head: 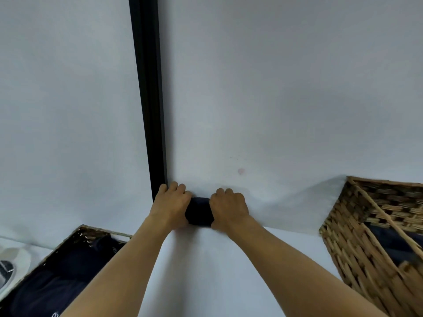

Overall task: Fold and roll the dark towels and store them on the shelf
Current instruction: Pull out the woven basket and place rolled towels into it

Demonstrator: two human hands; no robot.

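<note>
A rolled dark towel (pixel 198 211) lies on a white shelf (pixel 229 266) close to the back wall. My left hand (pixel 170 202) grips its left end and my right hand (pixel 229 205) grips its right end, fingers curled over the top. Only the roll's middle shows between the hands. More dark towels (pixel 68 277) lie in a dark wicker basket (pixel 82 232) at the lower left.
A light woven basket (pixel 357 243) with dark cloth inside stands tilted at the right. A black vertical post (pixel 150 99) runs up the wall just behind my left hand. A white shoe (pixel 11 264) shows at the far left edge.
</note>
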